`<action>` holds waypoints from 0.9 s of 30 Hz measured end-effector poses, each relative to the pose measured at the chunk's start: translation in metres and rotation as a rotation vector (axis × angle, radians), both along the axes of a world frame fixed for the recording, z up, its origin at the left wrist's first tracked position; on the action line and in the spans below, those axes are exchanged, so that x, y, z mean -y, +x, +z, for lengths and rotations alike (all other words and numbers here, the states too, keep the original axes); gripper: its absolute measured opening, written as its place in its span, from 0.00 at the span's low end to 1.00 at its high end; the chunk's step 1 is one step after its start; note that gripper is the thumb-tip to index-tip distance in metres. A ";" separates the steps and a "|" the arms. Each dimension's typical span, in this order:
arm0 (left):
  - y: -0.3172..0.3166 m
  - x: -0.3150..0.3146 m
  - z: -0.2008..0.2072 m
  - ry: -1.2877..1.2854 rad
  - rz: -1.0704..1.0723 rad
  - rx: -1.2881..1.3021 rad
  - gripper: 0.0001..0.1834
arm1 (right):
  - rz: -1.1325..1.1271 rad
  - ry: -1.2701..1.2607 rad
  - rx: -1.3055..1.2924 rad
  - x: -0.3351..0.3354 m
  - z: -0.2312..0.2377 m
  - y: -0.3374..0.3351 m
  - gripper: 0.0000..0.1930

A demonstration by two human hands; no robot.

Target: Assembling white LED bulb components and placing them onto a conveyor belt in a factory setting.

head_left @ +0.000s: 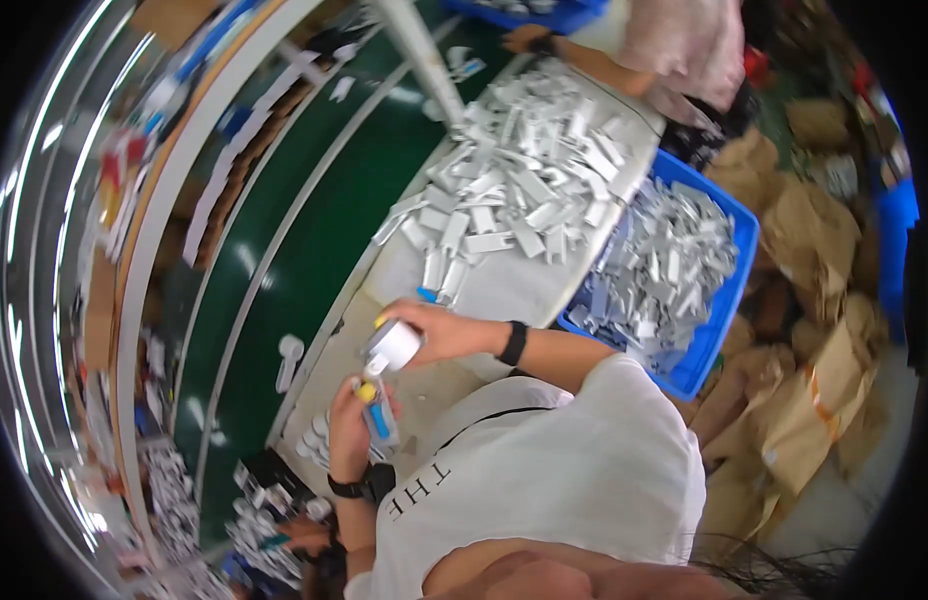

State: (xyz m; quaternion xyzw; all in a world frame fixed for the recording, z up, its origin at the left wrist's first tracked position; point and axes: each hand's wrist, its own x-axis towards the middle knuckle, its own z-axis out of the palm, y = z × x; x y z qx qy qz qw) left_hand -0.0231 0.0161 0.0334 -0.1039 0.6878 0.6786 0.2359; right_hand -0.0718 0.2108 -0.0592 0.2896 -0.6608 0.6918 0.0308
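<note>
My right hand (pixel 439 332) grips a white plastic part with a round, cup-like head (pixel 398 346). Just below it, my left hand (pixel 350 428) is closed around a narrow piece with a bright blue strip (pixel 380 420). The round part's lower end meets or nearly meets the top of the blue-strip piece; I cannot tell whether they are joined. Yellow patches show at fingertips of both hands. Beyond my right hand, a large heap of white and grey plastic pieces (pixel 529 185) covers the far part of the pale worktable (pixel 499 290).
A blue crate (pixel 729 290) full of small grey-white parts stands right of the table. Left runs a green conveyor belt (pixel 284 260) carrying a white round-headed part (pixel 289 360). Brown paper sacks (pixel 809 400) crowd the right. Co-workers' hands show at the far end (pixel 529 40) and lower left (pixel 309 535).
</note>
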 end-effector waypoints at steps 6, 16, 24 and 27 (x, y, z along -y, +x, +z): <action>0.008 -0.008 0.004 0.149 -0.067 -0.088 0.08 | -0.126 0.280 -0.310 -0.033 0.051 0.002 0.24; 0.029 0.000 -0.007 0.169 -0.009 -0.079 0.07 | -0.143 0.456 -0.431 -0.017 0.060 0.009 0.23; 0.040 0.001 -0.019 0.130 -0.029 -0.163 0.06 | -0.089 0.595 -0.513 -0.022 0.066 0.013 0.25; 0.036 0.004 -0.018 0.325 0.042 -0.112 0.06 | 0.177 0.237 0.065 -0.023 0.064 0.018 0.34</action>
